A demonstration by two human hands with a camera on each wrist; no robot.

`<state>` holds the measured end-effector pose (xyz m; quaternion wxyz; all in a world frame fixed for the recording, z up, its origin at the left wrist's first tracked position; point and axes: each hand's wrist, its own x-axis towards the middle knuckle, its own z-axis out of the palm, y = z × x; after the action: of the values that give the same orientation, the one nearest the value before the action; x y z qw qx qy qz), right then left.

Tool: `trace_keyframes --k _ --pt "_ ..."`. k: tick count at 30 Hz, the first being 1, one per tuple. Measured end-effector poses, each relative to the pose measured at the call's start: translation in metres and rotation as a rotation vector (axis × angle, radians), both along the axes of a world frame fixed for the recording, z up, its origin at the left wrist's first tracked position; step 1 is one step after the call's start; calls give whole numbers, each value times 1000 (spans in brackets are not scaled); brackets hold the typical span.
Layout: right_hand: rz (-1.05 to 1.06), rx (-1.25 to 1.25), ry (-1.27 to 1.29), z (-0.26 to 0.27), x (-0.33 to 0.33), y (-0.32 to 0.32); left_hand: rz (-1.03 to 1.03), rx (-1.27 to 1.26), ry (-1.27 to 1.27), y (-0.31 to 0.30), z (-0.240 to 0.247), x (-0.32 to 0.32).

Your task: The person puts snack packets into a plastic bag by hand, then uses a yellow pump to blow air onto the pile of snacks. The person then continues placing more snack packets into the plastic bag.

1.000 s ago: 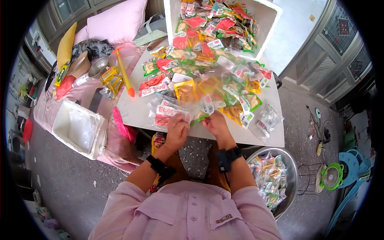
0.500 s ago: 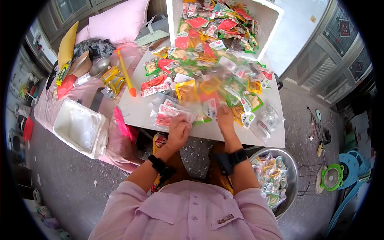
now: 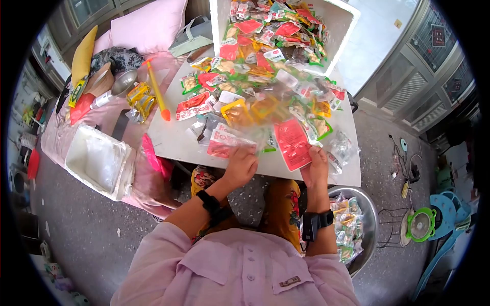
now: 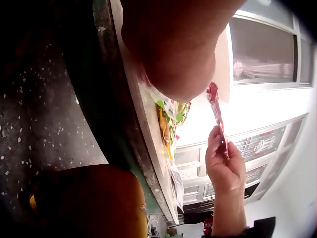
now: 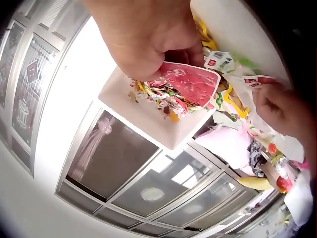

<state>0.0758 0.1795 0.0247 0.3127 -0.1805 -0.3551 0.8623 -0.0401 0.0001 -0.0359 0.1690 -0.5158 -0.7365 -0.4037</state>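
Note:
My right hand [image 3: 316, 166] pinches a red food packet [image 3: 292, 143] by its lower right corner, raised over the front of the table. In the right wrist view the thumb and fingers grip the edge of the same packet [image 5: 190, 82]; the left wrist view shows it edge-on. At the table's front edge my left hand [image 3: 242, 166] has curled fingers holding a clear plastic bag [image 3: 250, 145]. A red-and-white packet [image 3: 222, 143] lies at that bag. Many colourful food packets [image 3: 255, 84] are heaped just beyond both hands.
A white foam box [image 3: 341, 38] full of packets lies tipped at the table's back. Clear plastic bags [image 3: 344, 148] lie at the right edge of the table [image 3: 349, 173]. Below is a metal basin [image 3: 372, 219] with bagged packets. Another foam box [image 3: 76, 158] sits on the pink bed.
My right hand has picked up the red packet from the pile and drawn it right and toward me. The left hand, still holding the bag, has shifted slightly right.

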Motion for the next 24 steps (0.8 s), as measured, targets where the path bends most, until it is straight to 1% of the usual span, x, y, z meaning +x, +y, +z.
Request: trace_keyframes --k 1,3,5,8,14,17,20,23,24 --pt "28 -27 -2 -1 2 -4 13 -11 4 -3 2 2" --pt "77 8 -43 -5 5 -10 43 -37 12 -10 8 7" --pt "126 56 -79 -14 10 -11 66 -2 2 -14 13 10" --pt "176 65 -99 -20 15 -12 93 -2 -29 -19 12 12" --pt "183 13 -87 -23 23 -9 130 -3 -42 -23 10 14" --pt "124 -8 -93 -18 25 -11 139 14 -62 -23 9 14" --pt "156 126 -17 -31 25 -7 133 30 -88 -23 9 15" --pt "91 272 -53 -21 23 -16 155 46 -135 -22 13 19" --pt "113 238 -36 -23 23 -15 169 50 -154 -22 15 21"
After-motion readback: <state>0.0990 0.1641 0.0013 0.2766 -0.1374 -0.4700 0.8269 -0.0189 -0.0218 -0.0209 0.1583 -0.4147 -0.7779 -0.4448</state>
